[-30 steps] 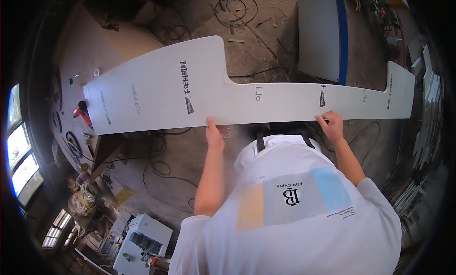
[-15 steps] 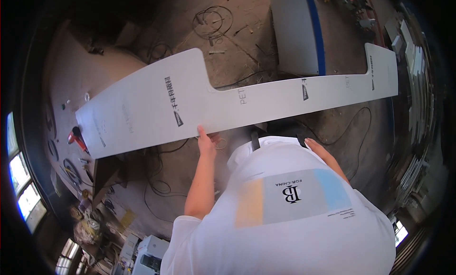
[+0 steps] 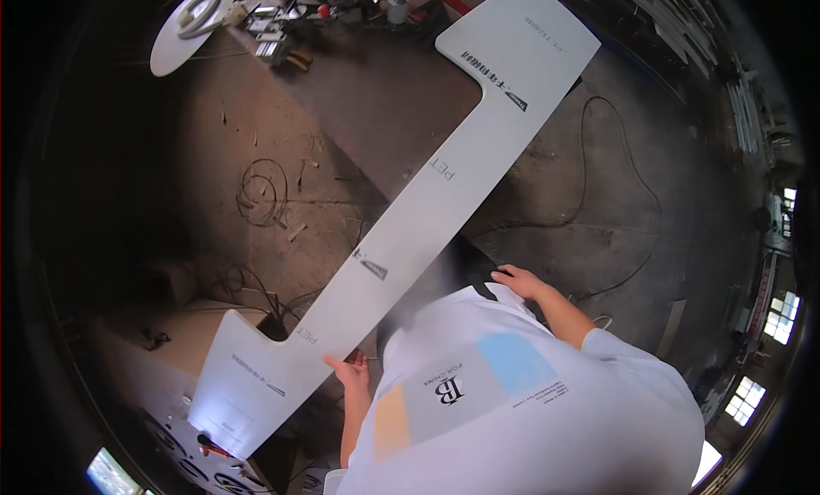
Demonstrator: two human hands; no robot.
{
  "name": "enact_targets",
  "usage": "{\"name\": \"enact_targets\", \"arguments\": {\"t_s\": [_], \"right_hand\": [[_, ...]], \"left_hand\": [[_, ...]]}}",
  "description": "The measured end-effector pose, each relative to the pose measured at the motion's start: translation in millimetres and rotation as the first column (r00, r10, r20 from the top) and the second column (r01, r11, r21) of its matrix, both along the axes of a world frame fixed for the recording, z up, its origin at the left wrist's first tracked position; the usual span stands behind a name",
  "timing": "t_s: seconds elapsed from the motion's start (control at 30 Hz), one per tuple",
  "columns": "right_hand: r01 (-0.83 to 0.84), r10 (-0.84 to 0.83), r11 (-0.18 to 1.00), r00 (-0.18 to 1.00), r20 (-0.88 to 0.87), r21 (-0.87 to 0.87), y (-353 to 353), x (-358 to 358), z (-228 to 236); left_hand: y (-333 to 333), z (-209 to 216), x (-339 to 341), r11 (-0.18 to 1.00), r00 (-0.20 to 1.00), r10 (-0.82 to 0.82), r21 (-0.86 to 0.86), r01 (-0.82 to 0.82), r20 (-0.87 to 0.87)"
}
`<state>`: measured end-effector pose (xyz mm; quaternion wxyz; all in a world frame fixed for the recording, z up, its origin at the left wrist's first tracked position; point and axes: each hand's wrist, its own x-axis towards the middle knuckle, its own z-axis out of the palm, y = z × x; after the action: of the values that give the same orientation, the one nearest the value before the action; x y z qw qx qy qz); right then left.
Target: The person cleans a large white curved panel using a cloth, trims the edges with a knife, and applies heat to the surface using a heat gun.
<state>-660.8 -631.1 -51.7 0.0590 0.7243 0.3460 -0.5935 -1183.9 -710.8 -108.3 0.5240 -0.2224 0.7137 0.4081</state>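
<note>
A long white panel, notched along its far side and printed with dark marks, slants from the lower left to the upper right. My left hand is at its near edge beside the lower-left step, thumb on the top face and fingers curled by the edge, partly hidden. Down at my waist, my right hand lies with its fingers stretched over dark cloth near the hem of my white shirt. It holds nothing. A red and black tool shows at the panel's lower-left end.
Beneath the panel's middle and upper part stretches a dark brown worktop. A machine with metal fittings and a white disc stand at its far end. A cable coil lies on the floor. Another cable runs along the right.
My view has turned rightward, so the panel now slants steeply instead of lying almost level. My left hand remains at its near edge; more of my right hand shows at the waist.
</note>
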Motion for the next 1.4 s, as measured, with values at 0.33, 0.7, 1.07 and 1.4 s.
{"name": "enact_targets", "arguments": {"t_s": [0.33, 0.7, 1.07, 1.4], "right_hand": [[-0.058, 0.010, 0.937, 0.990, 0.140, 0.343, 66.8, 112.0, -27.1], [-0.067, -0.072, 0.532, 0.990, 0.124, 0.844, 297.1, 124.1, 4.3], [-0.696, 0.158, 0.353, 0.703, 0.693, 0.626, 339.5, 84.8, -25.5], [-0.819, 0.281, 0.190, 0.574, 0.769, 0.541, 252.2, -47.7, -28.8]], "left_hand": [[68.8, 36.6, 99.5, 0.916, 0.960, -0.275, -0.290, 0.276, 0.044], [96.5, 63.4, 155.5, 0.916, 0.950, -0.306, -0.256, 0.309, 0.054], [50.0, 44.1, 161.2, 0.724, 0.714, -0.681, -0.003, 0.690, -0.161], [-80.1, 48.4, 139.2, 0.927, 0.925, -0.370, 0.025, 0.373, -0.085]]}}
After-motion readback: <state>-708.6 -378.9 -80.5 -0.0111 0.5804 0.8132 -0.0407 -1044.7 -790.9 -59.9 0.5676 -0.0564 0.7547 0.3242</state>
